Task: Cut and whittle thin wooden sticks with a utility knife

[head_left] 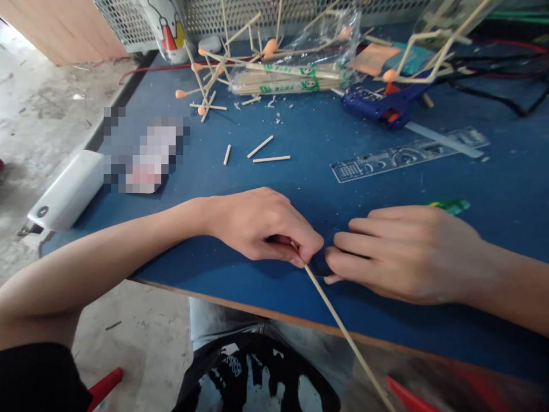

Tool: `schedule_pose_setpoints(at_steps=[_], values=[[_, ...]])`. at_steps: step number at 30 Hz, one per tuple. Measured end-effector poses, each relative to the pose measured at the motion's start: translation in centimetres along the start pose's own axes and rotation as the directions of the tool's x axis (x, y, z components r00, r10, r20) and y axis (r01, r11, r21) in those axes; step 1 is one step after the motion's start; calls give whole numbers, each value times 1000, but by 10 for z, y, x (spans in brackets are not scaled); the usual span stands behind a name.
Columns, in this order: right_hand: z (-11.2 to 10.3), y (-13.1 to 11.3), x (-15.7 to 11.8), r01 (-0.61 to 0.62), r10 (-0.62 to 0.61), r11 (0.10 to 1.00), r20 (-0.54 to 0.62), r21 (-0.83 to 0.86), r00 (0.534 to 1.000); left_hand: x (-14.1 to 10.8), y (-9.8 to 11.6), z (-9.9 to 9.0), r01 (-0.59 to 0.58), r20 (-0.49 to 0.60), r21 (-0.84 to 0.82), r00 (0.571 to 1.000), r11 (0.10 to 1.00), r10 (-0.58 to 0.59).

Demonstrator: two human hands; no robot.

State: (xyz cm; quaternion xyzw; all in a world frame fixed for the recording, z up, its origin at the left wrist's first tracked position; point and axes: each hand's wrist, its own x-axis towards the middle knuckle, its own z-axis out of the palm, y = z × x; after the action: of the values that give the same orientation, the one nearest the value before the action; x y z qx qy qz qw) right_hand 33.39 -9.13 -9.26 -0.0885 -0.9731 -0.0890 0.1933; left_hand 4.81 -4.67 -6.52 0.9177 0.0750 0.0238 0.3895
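My left hand (274, 226) is closed, its thumb and forefinger pinching a thin wooden stick (338, 320) near one end. The stick slants down to the right, past the table's front edge. Close beside it, my right hand (412, 252) has its fingers curled and pressed together. A thin dark edge shows by its fingertips, but what it grips is mostly hidden. Beyond the left hand lie three short cut pieces of stick (271, 159).
A clear ruler (407, 154) and a blue glue gun (377, 106) lie at the right. Behind are packaged chopsticks (295, 80) and stick frames with orange balls (269, 48). At the left are a white device (68, 189) and a blurred flat item (154, 151).
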Motion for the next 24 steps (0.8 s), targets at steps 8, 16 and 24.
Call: schedule_pose_setpoints(at_steps=[8,16,24], values=[[-6,1,2,-17,15,999,63,37,998,0,1,-1,-23,-8,20,1000,1000,23],[-6,0,3,-35,31,998,65,54,997,0,0,0,-39,-22,13,999,999,40],[-6,-2,8,-51,49,997,33,57,998,1,2,0,-24,-23,-3,999,1000,24]])
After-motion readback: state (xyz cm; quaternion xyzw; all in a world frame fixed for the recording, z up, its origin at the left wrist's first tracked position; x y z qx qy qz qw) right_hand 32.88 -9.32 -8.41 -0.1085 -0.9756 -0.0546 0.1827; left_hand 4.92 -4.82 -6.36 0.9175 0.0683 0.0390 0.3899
